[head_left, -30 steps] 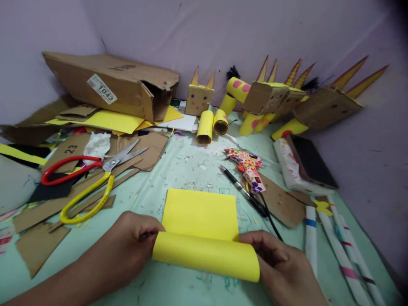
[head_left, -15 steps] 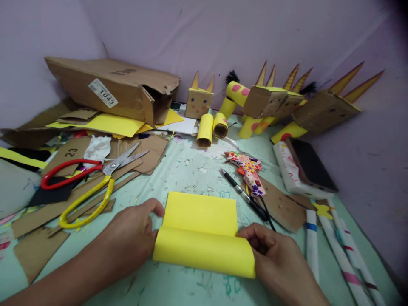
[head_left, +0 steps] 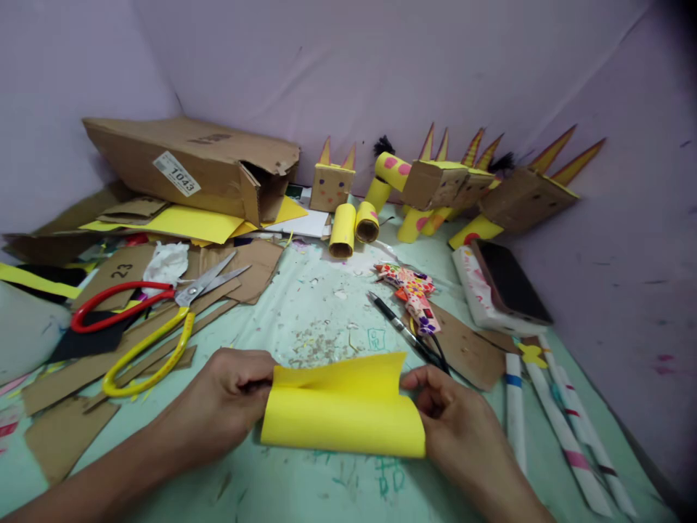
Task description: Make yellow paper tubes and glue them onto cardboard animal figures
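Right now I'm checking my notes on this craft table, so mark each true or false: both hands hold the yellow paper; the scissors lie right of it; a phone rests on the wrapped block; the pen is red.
1. Both hands hold the yellow paper: true; left hand and right hand grip its ends.
2. The scissors lie right of it: false; they lie left, on cardboard scraps.
3. A phone rests on the wrapped block: true.
4. The pen is red: false; it is black.

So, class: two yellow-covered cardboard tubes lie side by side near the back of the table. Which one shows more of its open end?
The right-hand yellow tube: its brown hollow end faces the camera, while the left tube shows mostly its side.
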